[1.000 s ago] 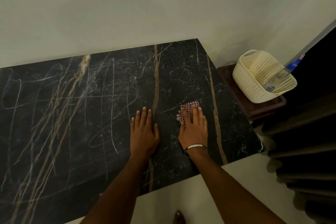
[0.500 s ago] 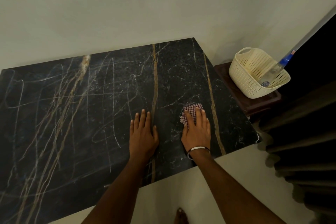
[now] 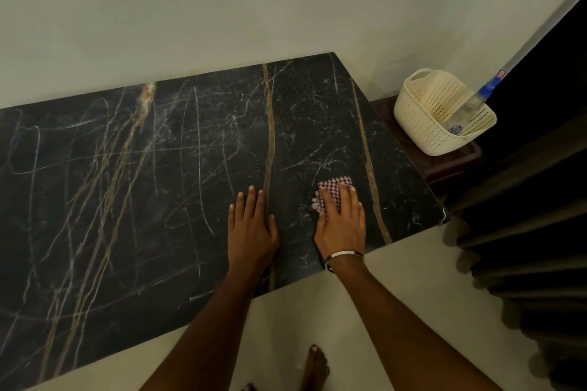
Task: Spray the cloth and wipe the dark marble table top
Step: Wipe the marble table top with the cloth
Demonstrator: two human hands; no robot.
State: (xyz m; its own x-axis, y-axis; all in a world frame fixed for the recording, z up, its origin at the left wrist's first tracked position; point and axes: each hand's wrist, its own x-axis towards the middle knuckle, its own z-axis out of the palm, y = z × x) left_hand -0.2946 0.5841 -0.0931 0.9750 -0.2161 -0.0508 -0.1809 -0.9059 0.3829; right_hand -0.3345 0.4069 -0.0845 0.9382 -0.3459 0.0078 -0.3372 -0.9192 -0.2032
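Cloth (image 3: 333, 190) under right hand (image 3: 341, 225) fingers, flat.

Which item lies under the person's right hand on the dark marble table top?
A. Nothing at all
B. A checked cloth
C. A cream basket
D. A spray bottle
B: the right hand presses flat on a checked cloth on the marble table top, while the left hand rests bare on the stone.
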